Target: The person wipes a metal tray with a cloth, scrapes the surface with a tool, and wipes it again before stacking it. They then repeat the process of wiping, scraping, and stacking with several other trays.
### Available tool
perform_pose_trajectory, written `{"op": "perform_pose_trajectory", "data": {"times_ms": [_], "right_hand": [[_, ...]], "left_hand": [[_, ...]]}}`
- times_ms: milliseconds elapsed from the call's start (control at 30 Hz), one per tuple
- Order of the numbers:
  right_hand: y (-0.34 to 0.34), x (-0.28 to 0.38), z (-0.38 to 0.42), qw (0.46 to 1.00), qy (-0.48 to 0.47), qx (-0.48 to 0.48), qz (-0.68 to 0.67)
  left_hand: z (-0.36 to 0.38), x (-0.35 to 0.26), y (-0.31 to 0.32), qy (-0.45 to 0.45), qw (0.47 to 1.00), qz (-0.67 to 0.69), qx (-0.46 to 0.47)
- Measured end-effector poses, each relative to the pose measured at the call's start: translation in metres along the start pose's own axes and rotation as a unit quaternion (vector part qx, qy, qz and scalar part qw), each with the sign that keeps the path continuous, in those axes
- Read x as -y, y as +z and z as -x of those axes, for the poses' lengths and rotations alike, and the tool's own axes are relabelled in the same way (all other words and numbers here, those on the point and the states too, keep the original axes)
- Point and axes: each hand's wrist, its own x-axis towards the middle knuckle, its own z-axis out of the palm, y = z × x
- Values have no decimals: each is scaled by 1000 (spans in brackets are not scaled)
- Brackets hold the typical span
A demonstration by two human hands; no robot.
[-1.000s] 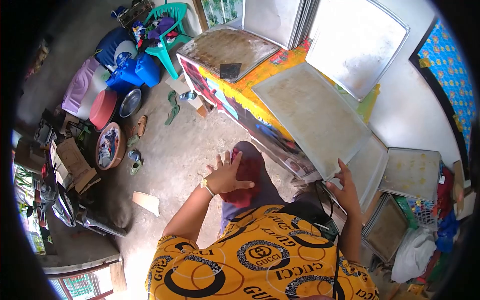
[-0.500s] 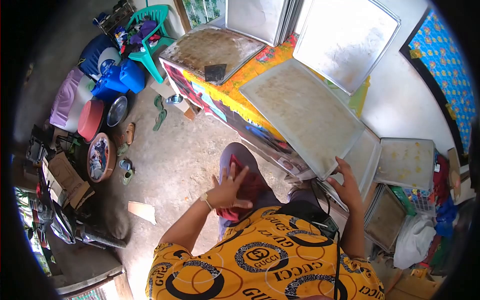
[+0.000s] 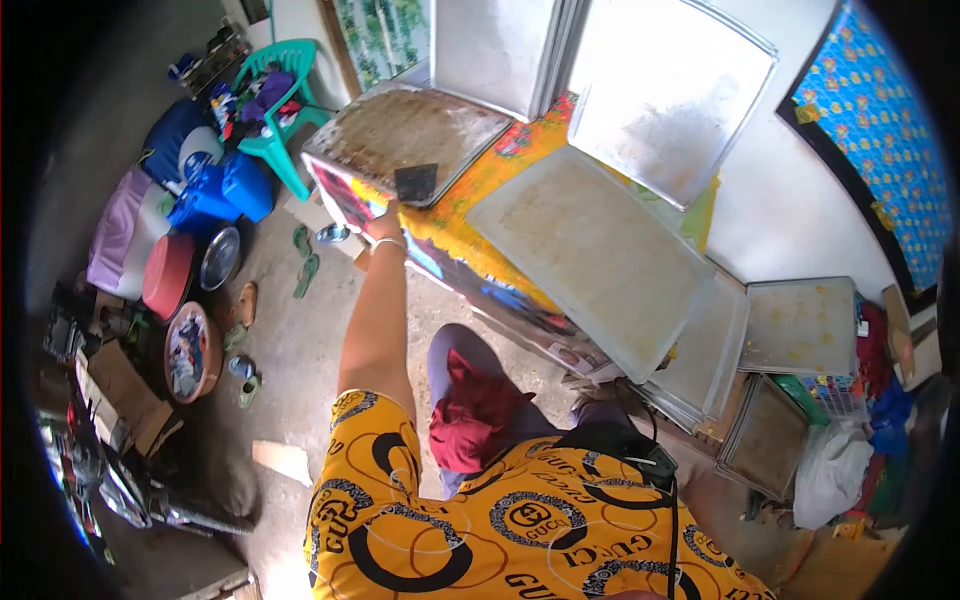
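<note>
My left hand (image 3: pixel 384 226) reaches out to the front edge of the cloth-covered table (image 3: pixel 450 222). Its fingertips are right beside a thin black square piece (image 3: pixel 415 184), which lies on the corner of a brown-stained tray (image 3: pixel 400 130). How the fingers are bent is hard to make out. My right hand is out of sight. A large flat metal tray (image 3: pixel 590 250) slants from the table toward my lap, its near end over other trays. Dark red cloth (image 3: pixel 470 415) is draped on my knee.
More trays (image 3: pixel 490 55) stand upright at the back, with a shiny one (image 3: pixel 670 90) leaning on the wall. To the right are stacked trays (image 3: pixel 800 325) and a white bag (image 3: pixel 832 478). Basins (image 3: pixel 195 350), blue jugs (image 3: pixel 220 195), slippers and a green chair (image 3: pixel 292 130) stand left.
My left hand has left the red cloth on my knee and stretched forward to the table edge. My right hand has left the slanted tray's near corner and gone from view.
</note>
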Motion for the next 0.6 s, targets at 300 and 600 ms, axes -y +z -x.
{"op": "perform_pose_trajectory", "data": {"times_ms": [300, 600], "right_hand": [[15, 30, 62, 938, -107, 205, -259], [-42, 30, 37, 918, -50, -85, -384]], "left_hand": [[-41, -4, 15, -59, 993, 39, 91], [7, -13, 14, -85, 993, 52, 64]]}}
